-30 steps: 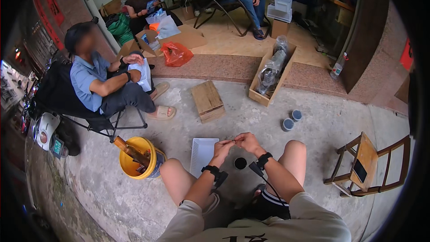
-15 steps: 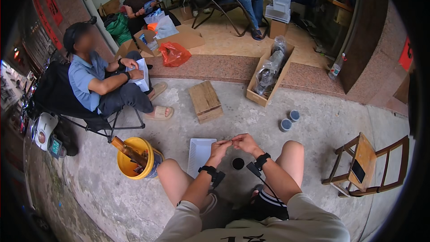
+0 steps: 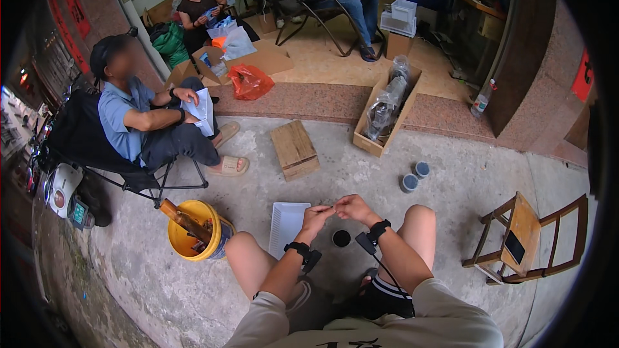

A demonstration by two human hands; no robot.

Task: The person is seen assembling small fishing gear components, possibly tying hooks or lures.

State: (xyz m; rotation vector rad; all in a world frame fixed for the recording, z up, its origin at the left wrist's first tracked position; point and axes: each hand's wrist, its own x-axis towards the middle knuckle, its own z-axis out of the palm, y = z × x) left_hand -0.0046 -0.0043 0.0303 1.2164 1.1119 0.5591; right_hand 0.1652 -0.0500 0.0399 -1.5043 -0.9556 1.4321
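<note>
Left hand (image 3: 314, 219) and right hand (image 3: 356, 209) meet at fingertips, grip too small to tell; white tray (image 3: 287, 222) lies leftward, nearer left hand, long axis outward.

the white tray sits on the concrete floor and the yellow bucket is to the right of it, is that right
The bucket's side is wrong: the head view shows the yellow bucket left of the white tray.

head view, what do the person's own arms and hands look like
The left hand and right hand wear no gloves. The sleeves are short and pale greyish. Each wrist has a black strap with a dark boxy module; a thin black cable runs from the right one along that forearm.
</note>
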